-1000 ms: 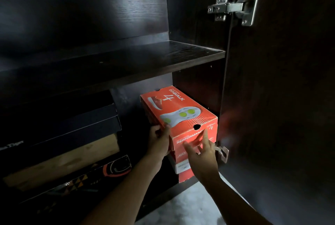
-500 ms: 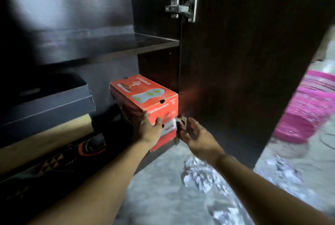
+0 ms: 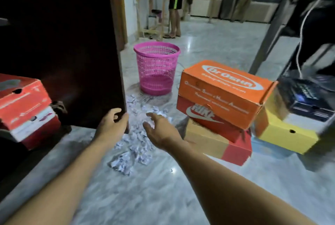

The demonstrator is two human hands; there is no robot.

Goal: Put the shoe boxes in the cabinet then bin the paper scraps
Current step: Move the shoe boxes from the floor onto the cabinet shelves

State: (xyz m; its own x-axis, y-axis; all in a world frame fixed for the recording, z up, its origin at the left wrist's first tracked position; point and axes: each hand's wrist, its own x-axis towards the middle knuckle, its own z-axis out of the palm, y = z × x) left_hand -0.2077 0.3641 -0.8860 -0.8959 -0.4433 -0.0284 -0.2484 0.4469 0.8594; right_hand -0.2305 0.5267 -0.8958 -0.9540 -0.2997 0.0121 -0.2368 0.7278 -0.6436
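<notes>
An orange-red shoe box sits on another box at the far left, inside the dark cabinet. The cabinet door stands open. My left hand is empty, fingers apart, by the door's lower corner. My right hand is open and empty over crumpled paper scraps on the floor. To the right stands a stack of shoe boxes: an orange box on a red Nike box on a tan and red box. A yellow box carries a dark box.
A pink mesh bin stands on the marble floor behind the scraps. A chair with dark clothes and a white cable is at the right. A person stands by wooden shelving in the background.
Both hands have let go of the orange-red box and pulled out of the cabinet. My view has swung right to the floor, the scraps, the bin and the stacked boxes.
</notes>
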